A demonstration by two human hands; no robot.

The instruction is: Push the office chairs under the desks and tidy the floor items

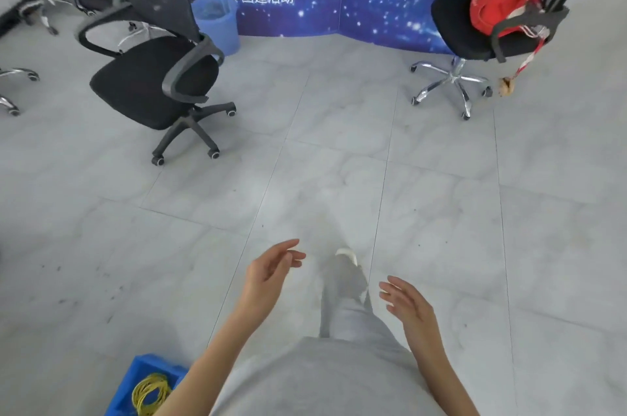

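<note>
- Chairs first: a black office chair (152, 83) stands loose on the tiled floor (339, 161) at left, just in front of a blue bin (217, 22); no desk shows beside it.
- Low at left, a blue crate (149, 368) holds coiled yellow cable (151, 393), near the person's feet; a careless step could likely kick it.
- Left hand (268, 276) hangs bare, fingers loosely spread, holding nothing.
- Right hand (407, 303) likewise loose, nothing in it.
- At right, another chair (464, 32) carries a red bag (502, 5); its dangling strap (529, 56) may snag a wheel or the bag slide off when pushed.
</note>
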